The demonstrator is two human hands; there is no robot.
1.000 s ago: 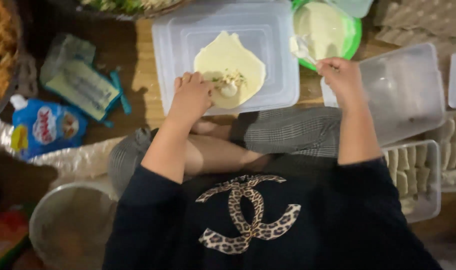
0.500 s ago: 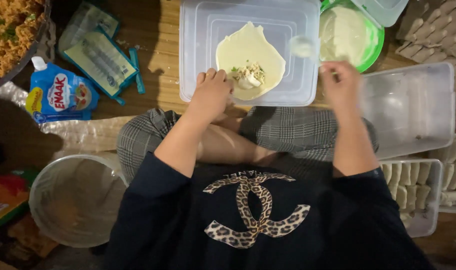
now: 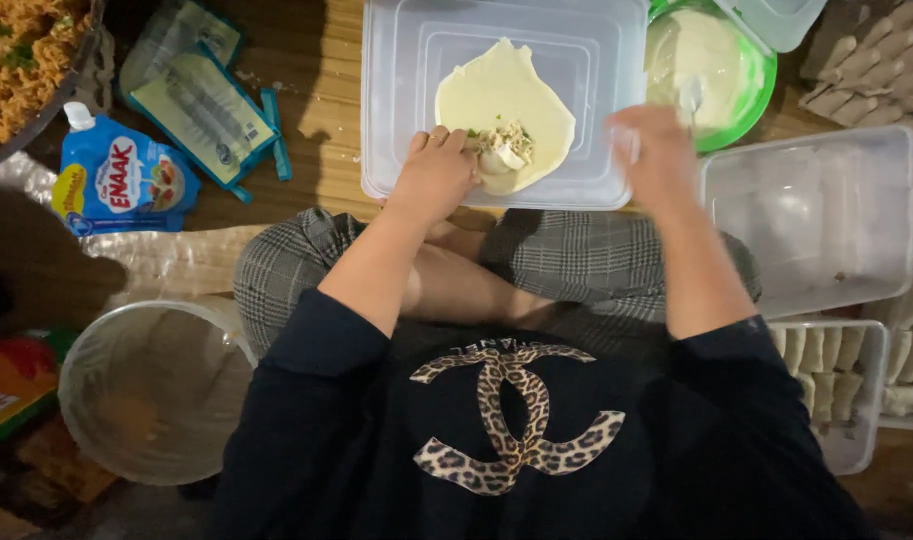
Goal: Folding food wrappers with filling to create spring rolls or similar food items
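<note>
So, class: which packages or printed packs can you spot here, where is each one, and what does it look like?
Blue pouch: far left, white screw cap, red and yellow label.
Flat clear packets: upper left on the wooden floor, teal-edged, pale contents.
Orange-red-green pack: lower left edge, partly cut off.

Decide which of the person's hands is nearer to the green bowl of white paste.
Right. The right hand hovers just left of the green bowl, near its rim. The left hand rests farther left on the round wrapper, beside the filling.
</note>
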